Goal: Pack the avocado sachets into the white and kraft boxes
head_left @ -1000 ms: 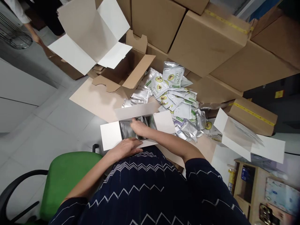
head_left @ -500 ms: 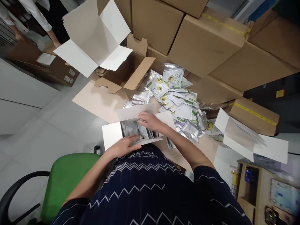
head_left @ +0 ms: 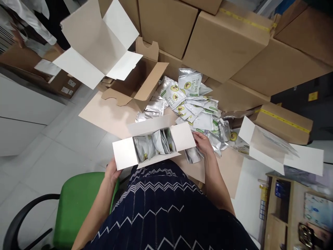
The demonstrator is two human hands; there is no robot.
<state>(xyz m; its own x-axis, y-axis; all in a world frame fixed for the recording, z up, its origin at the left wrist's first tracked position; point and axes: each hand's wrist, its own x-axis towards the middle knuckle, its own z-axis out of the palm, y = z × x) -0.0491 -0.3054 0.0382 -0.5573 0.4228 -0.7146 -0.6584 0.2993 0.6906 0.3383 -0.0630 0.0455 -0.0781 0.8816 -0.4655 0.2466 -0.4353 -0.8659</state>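
Note:
An open white carton (head_left: 153, 161) stands at the table's near edge, against my front. Inside it, several silver-white sachets (head_left: 144, 147) with avocado pictures are packed, some on edge towards the right. My left hand (head_left: 112, 170) holds the outer end of the carton's left flap (head_left: 125, 154), its fingers partly hidden beneath. At the far end of the right flap (head_left: 183, 134), my right hand (head_left: 204, 143) has its fingers closed on the edge. Beyond the carton lies a loose heap of matching sachets (head_left: 199, 107), some reading "Super Meal".
An open brown box (head_left: 148, 85) and a large open white box (head_left: 101, 45) stand at the back left. Stacked brown boxes (head_left: 229, 45) wall off the back. Another open white box (head_left: 267, 142) is at right, a green chair (head_left: 80, 205) at left. A co-worker's arm (head_left: 41, 24) shows top left.
Both hands have left the carton's inside and moved apart to its end flaps, left hand leftwards, right hand rightwards. The sachets inside now show fully.

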